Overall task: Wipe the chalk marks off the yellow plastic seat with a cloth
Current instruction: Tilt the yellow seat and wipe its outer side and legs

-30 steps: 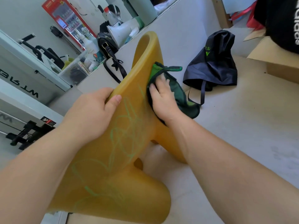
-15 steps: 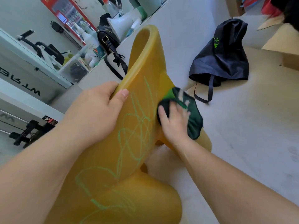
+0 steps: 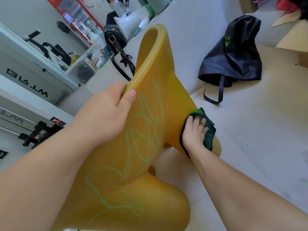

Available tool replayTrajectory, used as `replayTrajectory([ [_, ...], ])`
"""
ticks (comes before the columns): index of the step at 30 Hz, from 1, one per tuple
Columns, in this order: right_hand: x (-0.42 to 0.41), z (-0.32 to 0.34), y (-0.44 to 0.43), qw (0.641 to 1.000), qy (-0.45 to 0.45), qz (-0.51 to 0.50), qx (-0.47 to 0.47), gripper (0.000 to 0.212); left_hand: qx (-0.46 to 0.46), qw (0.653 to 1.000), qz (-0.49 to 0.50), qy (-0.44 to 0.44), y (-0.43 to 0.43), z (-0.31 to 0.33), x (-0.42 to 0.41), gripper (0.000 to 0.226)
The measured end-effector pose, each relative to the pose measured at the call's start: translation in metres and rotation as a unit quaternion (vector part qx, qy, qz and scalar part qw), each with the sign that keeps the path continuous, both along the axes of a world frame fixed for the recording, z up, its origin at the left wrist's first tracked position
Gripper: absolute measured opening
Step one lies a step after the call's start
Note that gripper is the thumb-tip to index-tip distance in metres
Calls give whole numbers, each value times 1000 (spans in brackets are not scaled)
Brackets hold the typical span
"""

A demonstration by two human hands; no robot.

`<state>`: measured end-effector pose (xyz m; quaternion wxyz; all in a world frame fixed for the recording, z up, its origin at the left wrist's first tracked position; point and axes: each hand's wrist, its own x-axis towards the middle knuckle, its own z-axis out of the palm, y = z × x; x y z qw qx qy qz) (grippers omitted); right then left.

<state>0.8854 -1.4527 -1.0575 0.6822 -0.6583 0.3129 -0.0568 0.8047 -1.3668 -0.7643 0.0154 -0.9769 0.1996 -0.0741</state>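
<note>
I am in the middle of the wiping, with most of it left to do, judging by how much chalk shows. The yellow plastic seat stands on its edge on the pale floor between my forearms. Its long axis runs from the broad rounded end close under me up and away to the narrow curved end far from me, and its marked face is turned up and to my right. My left hand grips the near rim, thumb laid on the marked face and fingers curled out of sight behind the edge, bracing the seat. My right hand lies flat on the dark green cloth, fingers spread and fairly straight, pressing it against the side lobe that juts out low on the right. The green chalk marks loop down the middle of the face and onto the near end, well clear of the cloth and unwiped. The next move, I think, calls for sliding the cloth left onto those loops and rubbing along the seat's length with firm, flat pressure while my left hand holds against the push. A black bag slumps on the floor beyond.
</note>
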Motion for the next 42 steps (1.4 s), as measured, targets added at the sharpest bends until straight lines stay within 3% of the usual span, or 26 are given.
replayTrajectory([
  [3, -4, 55, -1, 999, -42, 1, 33, 53, -10, 1000, 3, 7, 1, 0, 0, 36],
  [8, -20, 136, -14, 969, -240, 49, -20, 54, -83, 994, 24, 61, 5, 3, 1, 28],
  [10, -27, 136, -27, 959, -279, 27, 24, 53, -105, 991, 22, 77, 11, 6, -1, 29],
  [13, -52, 124, -31, 959, -258, 7, 113, 48, -108, 990, 7, 91, 25, 7, -13, 31],
  [18, -73, 132, 12, 931, -332, 26, 150, 27, -125, 988, 8, 90, 55, 5, -30, 36],
  [19, -72, 135, 19, 925, -358, 15, 128, 32, -138, 985, 17, 100, 58, 5, -31, 35],
  [22, -73, 136, 32, 905, -425, 27, 21, 78, -177, 975, 36, 130, 64, 6, -32, 30],
  [25, -61, 148, 33, 910, -409, 16, -64, 89, -201, 968, 18, 152, 64, 5, -31, 29],
  [28, -23, 184, 6, 921, -383, -60, -38, 92, -205, 965, 11, 165, 63, 5, -32, 30],
  [32, 16, 193, -31, 924, -377, -67, -19, 75, -215, 963, 9, 160, 68, 4, -25, 36],
  [35, 4, 173, 6, 938, -335, -81, -33, 59, -211, 965, 4, 152, 68, 3, -24, 34],
  [38, -57, 144, 98, 946, -307, -53, -87, 85, -234, 961, 3, 149, 67, 3, -24, 34],
  [40, -96, 136, 141, 951, -307, -22, -27, 106, -241, 956, 12, 165, 68, 4, -24, 35],
  [42, -98, 143, 141, 948, -315, -43, -22, 104, -245, 954, 11, 173, 69, 5, -24, 33],
])
